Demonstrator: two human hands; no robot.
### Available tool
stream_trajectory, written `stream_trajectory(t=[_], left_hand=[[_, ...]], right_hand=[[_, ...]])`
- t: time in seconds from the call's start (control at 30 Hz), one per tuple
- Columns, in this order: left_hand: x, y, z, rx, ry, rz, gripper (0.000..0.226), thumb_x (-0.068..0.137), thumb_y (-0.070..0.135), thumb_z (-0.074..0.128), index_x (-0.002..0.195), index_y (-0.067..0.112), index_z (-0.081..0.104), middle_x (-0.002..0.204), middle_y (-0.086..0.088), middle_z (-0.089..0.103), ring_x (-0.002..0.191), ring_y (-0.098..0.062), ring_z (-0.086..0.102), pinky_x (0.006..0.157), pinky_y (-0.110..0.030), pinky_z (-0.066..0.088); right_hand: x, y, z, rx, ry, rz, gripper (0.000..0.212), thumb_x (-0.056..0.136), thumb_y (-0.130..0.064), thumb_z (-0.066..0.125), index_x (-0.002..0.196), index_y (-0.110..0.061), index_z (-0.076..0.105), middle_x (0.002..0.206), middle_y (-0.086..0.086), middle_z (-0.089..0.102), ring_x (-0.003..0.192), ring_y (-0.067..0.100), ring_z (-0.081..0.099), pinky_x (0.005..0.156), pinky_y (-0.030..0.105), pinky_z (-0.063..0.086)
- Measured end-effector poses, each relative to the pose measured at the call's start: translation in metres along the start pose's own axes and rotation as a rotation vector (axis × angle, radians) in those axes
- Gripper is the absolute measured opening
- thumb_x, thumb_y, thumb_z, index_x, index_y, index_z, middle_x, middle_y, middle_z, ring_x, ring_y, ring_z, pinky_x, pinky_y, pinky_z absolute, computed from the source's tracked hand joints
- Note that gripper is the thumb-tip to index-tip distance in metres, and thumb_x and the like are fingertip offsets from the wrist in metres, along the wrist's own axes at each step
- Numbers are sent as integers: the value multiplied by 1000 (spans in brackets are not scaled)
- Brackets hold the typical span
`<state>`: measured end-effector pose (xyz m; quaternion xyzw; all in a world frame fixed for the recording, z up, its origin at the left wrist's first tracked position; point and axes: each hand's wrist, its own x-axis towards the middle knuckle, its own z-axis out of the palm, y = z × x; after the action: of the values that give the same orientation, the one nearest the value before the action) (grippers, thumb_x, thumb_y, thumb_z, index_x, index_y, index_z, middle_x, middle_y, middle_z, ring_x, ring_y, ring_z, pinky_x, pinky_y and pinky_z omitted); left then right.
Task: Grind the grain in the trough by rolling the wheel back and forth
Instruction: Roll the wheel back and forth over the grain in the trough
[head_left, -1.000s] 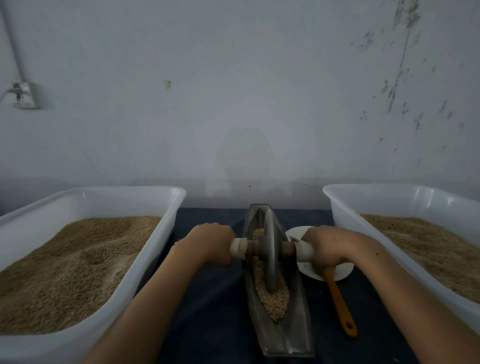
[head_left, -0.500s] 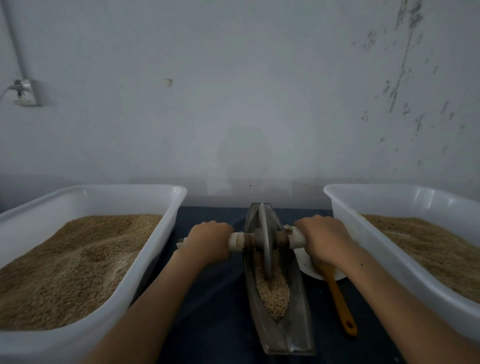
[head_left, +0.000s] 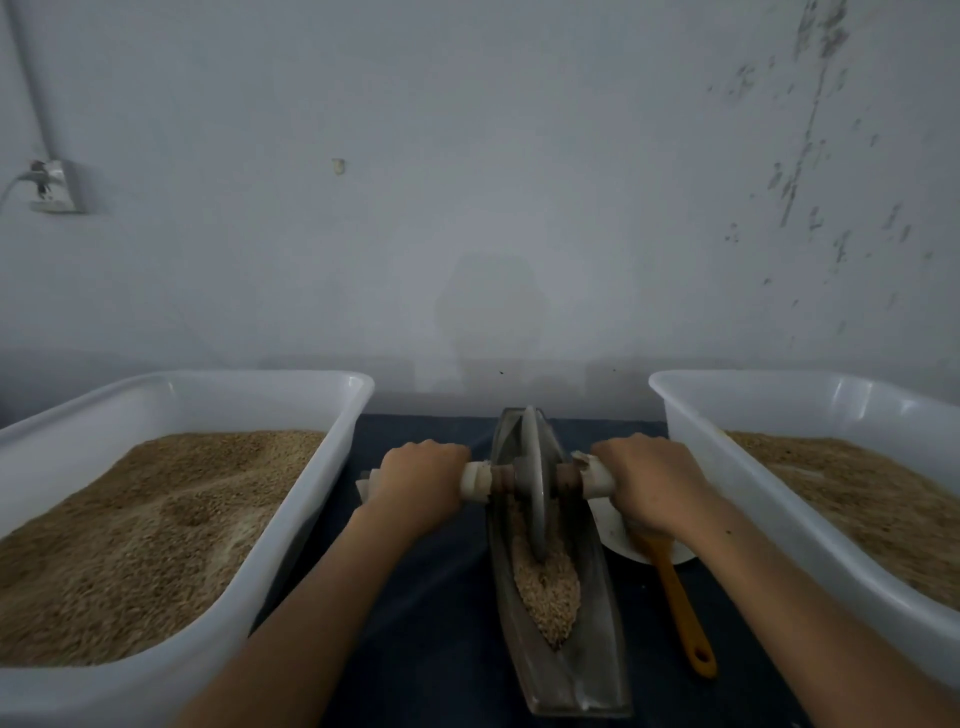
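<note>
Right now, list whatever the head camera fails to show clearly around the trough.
- White plate: mostly behind the right hand; contents unseen.
- Orange-handled tool: its head is under that hand.
- Left hand: covers its handle end.
- Trough far end: hidden by the wheel.
- Both tubs: cropped by frame edges.

Left hand (head_left: 423, 480) and right hand (head_left: 647, 480) grip the wheel (head_left: 535, 488) axle ends, wheel upright in the grain-filled trough (head_left: 597, 644).
</note>
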<state>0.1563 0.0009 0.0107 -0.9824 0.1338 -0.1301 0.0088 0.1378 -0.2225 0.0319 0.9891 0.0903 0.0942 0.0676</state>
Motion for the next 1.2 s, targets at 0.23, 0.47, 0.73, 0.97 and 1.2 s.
stream_trajectory(t=[0.23, 0.47, 0.73, 0.97, 1.2], left_hand=[[1, -2, 0, -17, -75, 21, 18, 85, 26, 62, 101, 22, 55, 101, 1, 63, 86, -15, 56, 72, -28, 39], [-1, -5, -12, -125, -390, 46, 24, 80, 23, 70, 99, 23, 56, 92, 2, 59, 86, -16, 57, 78, -30, 45], [1, -3, 4, 14, 42, 28, 10, 86, 29, 59, 91, 26, 50, 92, 4, 62, 77, -13, 51, 67, -28, 36], [3, -4, 0, 1, -78, 58, 18, 83, 28, 63, 99, 24, 55, 94, 4, 61, 79, -12, 52, 70, -27, 37], [2, -4, -12, -80, -343, 76, 24, 79, 27, 70, 89, 26, 49, 83, 7, 53, 79, -13, 53, 70, -28, 41]], right_hand=[[2, 2, 0, -13, -55, -7, 17, 88, -16, 57, 101, -26, 54, 102, -1, 62, 91, 19, 59, 75, 29, 44], [1, 5, -12, 13, -346, -29, 15, 82, -17, 65, 90, -25, 56, 81, -4, 56, 80, 14, 58, 69, 27, 46], [1, 1, 3, 20, 5, -4, 19, 87, -14, 59, 98, -27, 52, 104, -1, 62, 96, 20, 60, 84, 34, 49], [3, 5, 0, 15, -110, -14, 20, 85, -15, 60, 100, -26, 54, 93, -3, 59, 82, 15, 54, 72, 28, 42], [0, 9, -9, 68, -373, -29, 14, 84, -19, 65, 94, -24, 55, 94, 0, 62, 89, 16, 62, 79, 29, 51]])
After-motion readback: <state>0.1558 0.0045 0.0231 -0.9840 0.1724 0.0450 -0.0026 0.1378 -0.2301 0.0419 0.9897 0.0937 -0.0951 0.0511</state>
